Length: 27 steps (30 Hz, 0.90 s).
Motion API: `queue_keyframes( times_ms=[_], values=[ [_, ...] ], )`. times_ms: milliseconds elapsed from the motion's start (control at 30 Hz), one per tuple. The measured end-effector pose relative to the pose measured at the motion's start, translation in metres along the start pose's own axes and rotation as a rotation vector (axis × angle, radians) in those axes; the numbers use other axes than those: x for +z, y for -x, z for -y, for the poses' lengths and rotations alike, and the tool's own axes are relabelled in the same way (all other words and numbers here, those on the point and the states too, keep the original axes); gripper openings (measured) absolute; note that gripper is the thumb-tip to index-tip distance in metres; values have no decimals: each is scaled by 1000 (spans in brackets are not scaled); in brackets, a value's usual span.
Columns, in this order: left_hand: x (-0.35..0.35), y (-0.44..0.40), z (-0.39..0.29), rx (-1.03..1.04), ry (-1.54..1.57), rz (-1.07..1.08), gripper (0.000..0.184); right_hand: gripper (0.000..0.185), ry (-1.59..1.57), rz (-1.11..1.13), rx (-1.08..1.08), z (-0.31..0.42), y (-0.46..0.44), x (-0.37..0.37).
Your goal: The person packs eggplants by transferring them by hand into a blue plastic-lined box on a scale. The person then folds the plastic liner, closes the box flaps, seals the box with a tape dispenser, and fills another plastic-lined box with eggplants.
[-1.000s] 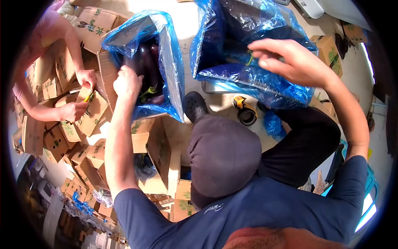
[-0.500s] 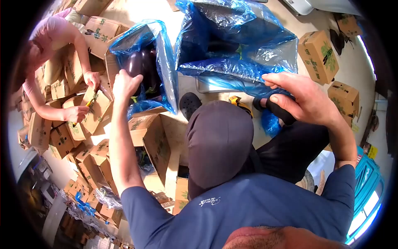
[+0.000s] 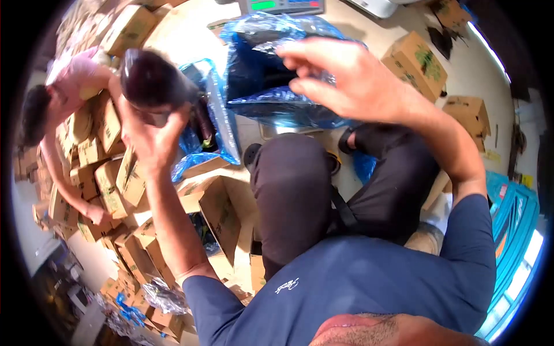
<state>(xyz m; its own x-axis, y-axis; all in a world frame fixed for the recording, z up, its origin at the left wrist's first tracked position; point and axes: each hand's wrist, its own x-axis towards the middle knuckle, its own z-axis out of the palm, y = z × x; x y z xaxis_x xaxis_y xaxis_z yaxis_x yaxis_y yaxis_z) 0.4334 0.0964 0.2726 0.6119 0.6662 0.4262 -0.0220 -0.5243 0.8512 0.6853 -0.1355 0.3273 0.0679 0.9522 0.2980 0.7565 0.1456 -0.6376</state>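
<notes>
A large dark eggplant (image 3: 147, 79) is held up by my left hand (image 3: 154, 135), its lower end between the thumb and fingers. Just behind it stands a box lined with blue plastic (image 3: 229, 130), with more eggplants (image 3: 202, 122) inside. My right hand (image 3: 340, 81) is raised over a larger box with a blue liner (image 3: 277, 115), fingers apart and holding nothing. The dark inside of that larger box is partly hidden by this hand.
A co-worker in pink (image 3: 78, 81) bends among many cardboard boxes (image 3: 118, 187) on the left. A scale (image 3: 283, 6) stands at the top. Boxes (image 3: 415, 64) and a teal crate (image 3: 511, 213) are on the right. An open box (image 3: 216, 216) lies beside my knee.
My left hand has lifted an eggplant out of the smaller lined box. My right hand has moved up and left over the larger box. The co-worker's hands have moved apart.
</notes>
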Motion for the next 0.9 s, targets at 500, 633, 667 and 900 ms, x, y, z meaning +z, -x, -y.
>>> queue_keyframes(
  times_ms=[500,633,667,900],
  values=[
    [252,-86,36,-61,-732,1654,60,19,258,655,152,-86,99,23],
    [300,-46,87,-37,-818,1724,67,16,208,660,18,-83,107,4],
    [305,-38,99,-35,-795,1700,68,16,226,640,-13,-82,105,-2],
    [329,10,144,-294,-263,1742,67,24,350,870,59,-85,96,7]
  ],
)
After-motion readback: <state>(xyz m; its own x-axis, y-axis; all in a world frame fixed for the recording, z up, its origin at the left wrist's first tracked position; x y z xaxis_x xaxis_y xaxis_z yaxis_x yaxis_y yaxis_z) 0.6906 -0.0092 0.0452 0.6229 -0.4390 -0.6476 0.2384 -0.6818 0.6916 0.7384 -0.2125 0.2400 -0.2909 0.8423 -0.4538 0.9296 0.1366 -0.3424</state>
